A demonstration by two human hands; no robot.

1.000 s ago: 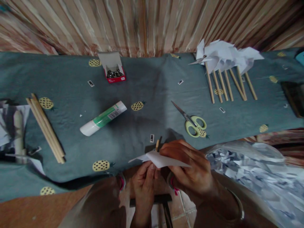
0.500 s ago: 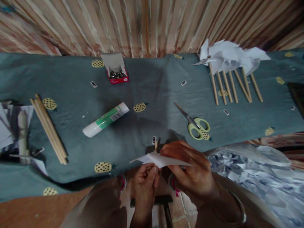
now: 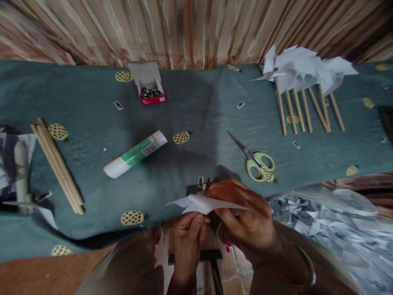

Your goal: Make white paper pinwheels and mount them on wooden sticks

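Pinwheel of white paper point(image 3: 204, 203) sits touching both hands — its long axis runs nine to three o'clock, a stick point(image 3: 204, 189) poking toward twelve. The right hand point(image 3: 245, 211) is clamped on its three-o'clock side; the left hand point(image 3: 188, 235) pinches its six-o'clock edge. Against the earlier frame, the hold looks nearly unchanged — only the scissors point(image 3: 251, 156) appear slightly further toward three.
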